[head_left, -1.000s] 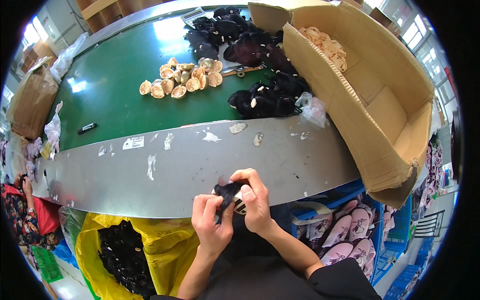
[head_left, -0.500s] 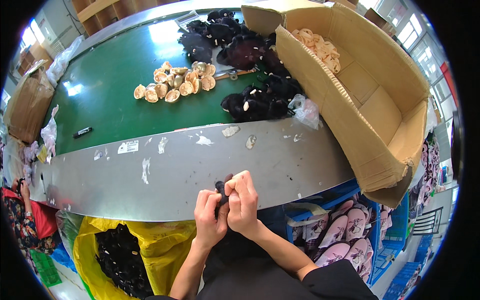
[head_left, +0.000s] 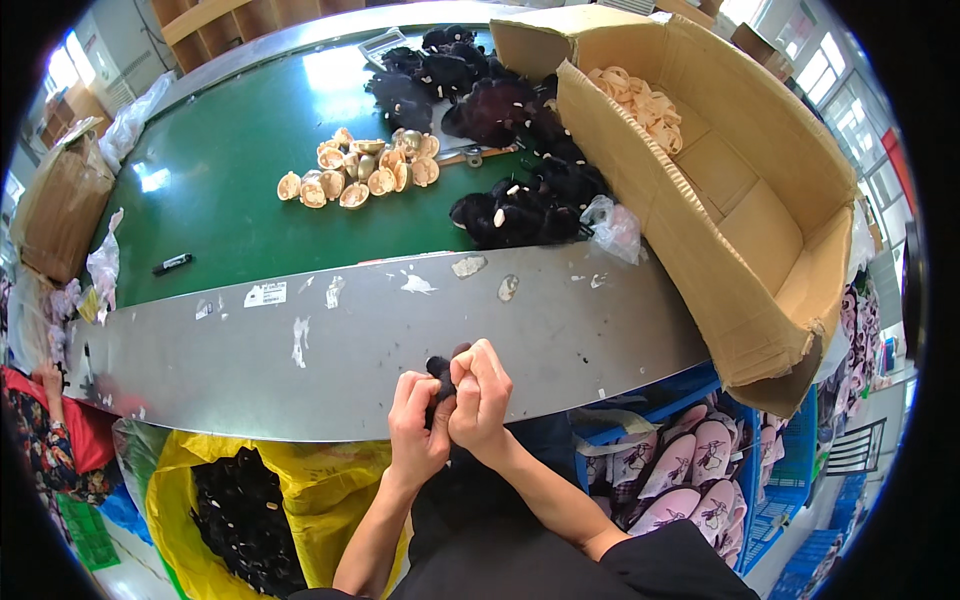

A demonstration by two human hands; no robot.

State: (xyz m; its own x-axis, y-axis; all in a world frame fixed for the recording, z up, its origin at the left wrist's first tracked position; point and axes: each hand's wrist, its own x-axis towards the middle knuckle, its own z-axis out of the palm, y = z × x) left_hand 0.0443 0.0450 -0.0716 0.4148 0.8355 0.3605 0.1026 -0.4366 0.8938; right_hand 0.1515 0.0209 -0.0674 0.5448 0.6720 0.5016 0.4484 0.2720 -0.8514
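Over the front edge of the metal tabletop (head_left: 250, 370), my two hands are pressed close together. My left hand (head_left: 415, 425) is closed with its thumb and fingers on a small black fuzzy piece (head_left: 440, 378). My right hand (head_left: 482, 395) pinches the same piece from the other side; a dark reddish-brown bit shows above its fingers. Most of the piece is hidden by the fingers, so its exact kind cannot be told. Farther back lie several black fuzzy pieces (head_left: 510, 215) with small white bits on them, and a pile of gold and tan half-shells (head_left: 355, 170).
A large open cardboard box (head_left: 690, 230) with peach-coloured strips (head_left: 640, 105) stands at right. Below it are blue crates (head_left: 775, 510) of pink slippers (head_left: 665, 465). A yellow bag (head_left: 330, 490) of black pieces hangs at lower left. A marker (head_left: 172, 264) lies on the green surface. Another person's sleeve (head_left: 50, 450) shows far left.
My hands stay together on the black piece, and slightly more of it shows above my fingers. The view has shifted a little. The other person's hand at far left has moved.
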